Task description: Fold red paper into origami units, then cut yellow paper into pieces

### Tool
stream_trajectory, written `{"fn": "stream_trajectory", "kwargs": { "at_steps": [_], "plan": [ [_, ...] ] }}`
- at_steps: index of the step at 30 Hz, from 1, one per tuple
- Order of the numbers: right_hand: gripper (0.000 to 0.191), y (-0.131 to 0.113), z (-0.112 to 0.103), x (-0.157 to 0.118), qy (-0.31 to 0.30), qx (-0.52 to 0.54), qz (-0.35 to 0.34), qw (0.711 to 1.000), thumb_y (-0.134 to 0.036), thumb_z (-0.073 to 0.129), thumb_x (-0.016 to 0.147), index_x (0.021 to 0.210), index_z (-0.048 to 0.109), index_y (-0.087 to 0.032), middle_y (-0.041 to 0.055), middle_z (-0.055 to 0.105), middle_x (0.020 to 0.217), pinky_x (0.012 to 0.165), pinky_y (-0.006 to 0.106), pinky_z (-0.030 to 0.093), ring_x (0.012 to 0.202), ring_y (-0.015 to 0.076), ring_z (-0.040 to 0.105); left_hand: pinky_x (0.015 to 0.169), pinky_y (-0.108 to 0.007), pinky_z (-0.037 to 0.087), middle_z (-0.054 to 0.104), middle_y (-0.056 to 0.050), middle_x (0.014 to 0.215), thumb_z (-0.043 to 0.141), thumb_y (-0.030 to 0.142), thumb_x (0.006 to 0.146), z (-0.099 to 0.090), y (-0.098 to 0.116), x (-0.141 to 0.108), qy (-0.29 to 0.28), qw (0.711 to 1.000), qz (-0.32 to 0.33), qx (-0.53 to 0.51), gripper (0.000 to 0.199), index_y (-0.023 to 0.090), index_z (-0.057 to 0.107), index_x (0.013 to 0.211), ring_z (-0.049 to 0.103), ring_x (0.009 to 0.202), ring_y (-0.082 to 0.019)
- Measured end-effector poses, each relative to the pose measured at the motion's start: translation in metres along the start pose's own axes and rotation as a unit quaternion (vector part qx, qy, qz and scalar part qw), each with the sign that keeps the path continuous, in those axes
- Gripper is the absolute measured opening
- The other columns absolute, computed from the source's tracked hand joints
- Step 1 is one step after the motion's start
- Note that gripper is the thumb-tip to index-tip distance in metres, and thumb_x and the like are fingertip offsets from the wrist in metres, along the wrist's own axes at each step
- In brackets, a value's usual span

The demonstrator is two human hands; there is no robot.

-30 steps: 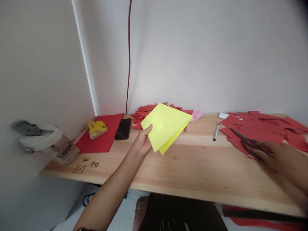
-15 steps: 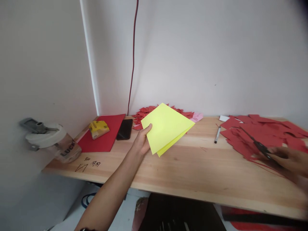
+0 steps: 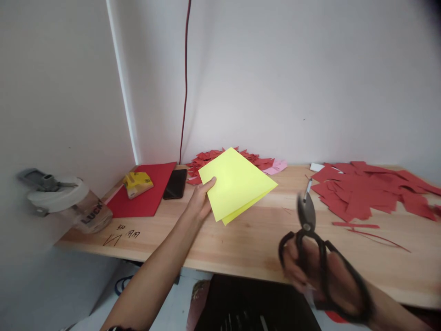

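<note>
My left hand point(image 3: 203, 197) pinches the left corner of a folded yellow sheet of paper point(image 3: 237, 186), thumb on top and fingers behind it. The paper is held up over the table, and a second layer shows along its lower right edge. At the right, my right hand point(image 3: 320, 266) grips black-handled scissors point(image 3: 306, 220), blades pointing up and away from me. The hand and handles are smeared by motion. The scissors are apart from the paper, and their tips overlap the view of a marker pen point(image 3: 308, 186).
Red paper scraps point(image 3: 365, 188) cover the wooden table point(image 3: 248, 248) at the right; cut red pieces point(image 3: 206, 161) and pink paper point(image 3: 277, 166) lie by the wall. At left are a phone point(image 3: 175, 184), red sheet point(image 3: 161, 188), yellow packet point(image 3: 138, 184) and plastic cup point(image 3: 89, 211).
My right hand has swung left and nearer with the scissors, away from the red scraps. My left hand keeps its hold on the yellow paper; the view has shifted slightly.
</note>
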State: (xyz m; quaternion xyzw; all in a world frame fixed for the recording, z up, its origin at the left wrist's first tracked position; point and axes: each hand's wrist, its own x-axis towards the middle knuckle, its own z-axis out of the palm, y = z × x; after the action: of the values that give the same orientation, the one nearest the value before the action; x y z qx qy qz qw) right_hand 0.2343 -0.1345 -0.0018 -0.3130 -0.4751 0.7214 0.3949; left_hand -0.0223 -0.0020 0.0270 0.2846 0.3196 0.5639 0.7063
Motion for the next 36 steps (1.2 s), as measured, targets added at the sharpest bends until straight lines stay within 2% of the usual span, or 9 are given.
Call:
{"fn": "stream_trajectory", "kwargs": {
  "at_steps": [1,3,6,12,22,31,36],
  "plan": [
    [0.069,0.000,0.009,0.000,-0.050,0.016,-0.004,0.999,-0.084,0.040,0.076,0.091,0.062,-0.021,0.0064,0.056,0.076,0.064,0.036,0.044,0.065,0.0191,0.056,0.104,-0.049,0.048,0.073,-0.018,0.105,0.068,0.024,0.081,0.000,0.000,0.000,0.000,1.000,0.001,0.001,0.038,0.006,0.065,0.114,0.069,0.103,-0.032],
    [0.067,-0.001,0.024,0.002,-0.117,0.044,-0.022,0.992,-0.083,0.040,0.077,0.091,0.059,-0.021,0.0064,0.057,0.082,0.072,0.036,0.044,0.073,0.0196,0.056,0.104,-0.049,0.048,0.073,-0.019,0.104,0.070,0.024,0.079,-0.001,-0.001,0.001,-0.003,1.000,0.006,0.004,0.039,0.006,0.065,0.113,0.069,0.103,-0.032],
    [0.070,-0.003,0.037,0.008,-0.150,0.073,-0.021,0.986,-0.085,0.039,0.076,0.093,0.057,-0.020,0.0065,0.058,0.085,0.072,0.034,0.043,0.075,0.0189,0.056,0.104,-0.048,0.048,0.073,-0.019,0.105,0.072,0.025,0.077,-0.001,-0.002,0.001,-0.006,1.000,0.019,0.008,0.039,0.005,0.066,0.110,0.068,0.105,-0.032],
    [0.071,0.001,0.042,0.019,-0.135,0.115,0.034,0.984,-0.084,0.044,0.075,0.094,0.059,-0.017,0.0058,0.060,0.080,0.067,0.031,0.043,0.071,0.0183,0.062,0.103,-0.047,0.049,0.073,-0.018,0.106,0.075,0.026,0.075,-0.001,-0.001,0.000,-0.018,0.999,0.037,0.018,0.040,0.006,0.067,0.109,0.068,0.106,-0.032],
    [0.067,0.000,0.042,0.025,-0.143,0.161,0.000,0.976,-0.080,0.048,0.077,0.095,0.062,-0.016,0.0054,0.061,0.082,0.065,0.029,0.046,0.074,0.0179,0.063,0.099,-0.044,0.052,0.074,-0.016,0.102,0.079,0.027,0.072,-0.002,-0.003,0.000,-0.026,0.997,0.061,0.031,0.039,0.007,0.070,0.104,0.068,0.106,-0.032],
    [0.070,0.008,0.044,0.011,-0.145,0.183,0.025,0.972,-0.081,0.046,0.077,0.094,0.062,-0.015,0.0070,0.062,0.082,0.065,0.029,0.047,0.071,0.0176,0.062,0.089,-0.044,0.057,0.074,-0.017,0.102,0.079,0.031,0.072,-0.006,-0.002,0.003,-0.016,0.996,0.066,0.055,0.046,0.008,0.068,0.110,0.071,0.094,-0.031],
    [0.070,0.008,0.048,0.013,-0.150,0.185,0.021,0.971,-0.081,0.046,0.077,0.094,0.062,-0.015,0.0078,0.063,0.085,0.067,0.030,0.046,0.074,0.0184,0.063,0.088,-0.044,0.057,0.074,-0.016,0.102,0.079,0.031,0.074,-0.008,-0.003,0.004,-0.018,0.995,0.076,0.067,0.045,0.010,0.068,0.112,0.070,0.097,-0.032]
  ]
}}
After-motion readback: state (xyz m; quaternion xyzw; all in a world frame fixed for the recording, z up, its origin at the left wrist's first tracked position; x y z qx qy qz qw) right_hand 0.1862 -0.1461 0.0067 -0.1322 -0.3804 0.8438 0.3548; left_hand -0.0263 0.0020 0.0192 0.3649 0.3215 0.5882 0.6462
